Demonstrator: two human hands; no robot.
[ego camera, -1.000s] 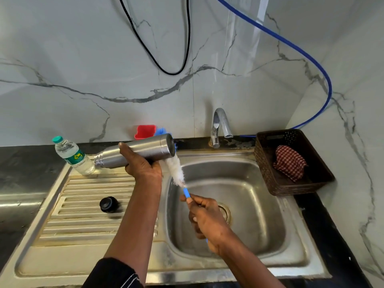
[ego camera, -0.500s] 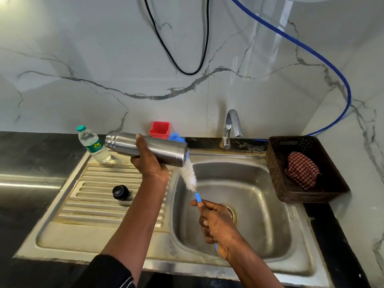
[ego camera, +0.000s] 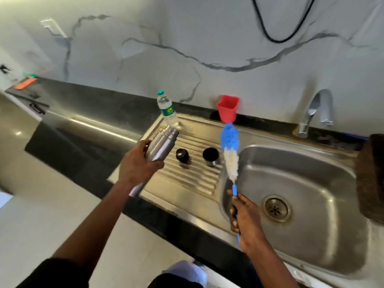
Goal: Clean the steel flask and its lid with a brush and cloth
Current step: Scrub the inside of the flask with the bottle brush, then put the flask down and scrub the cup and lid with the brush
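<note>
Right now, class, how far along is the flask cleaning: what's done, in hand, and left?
Done: cap and cup are off, standing on the drainboard. In hand: the left hand grips the flask; the right hand holds the brush, clear of it. Left, probably: brushing both and the cloth wipe; no cloth is visible.

A black sleeve point(ego camera: 56, 273) covers the left upper arm and ends near the elbow. The left hand point(ego camera: 139, 165), the right hand point(ego camera: 247, 221) and the 2 forearms are bare. A dark garment point(ego camera: 174, 282) shows, blurred, at the bottom edge.
</note>
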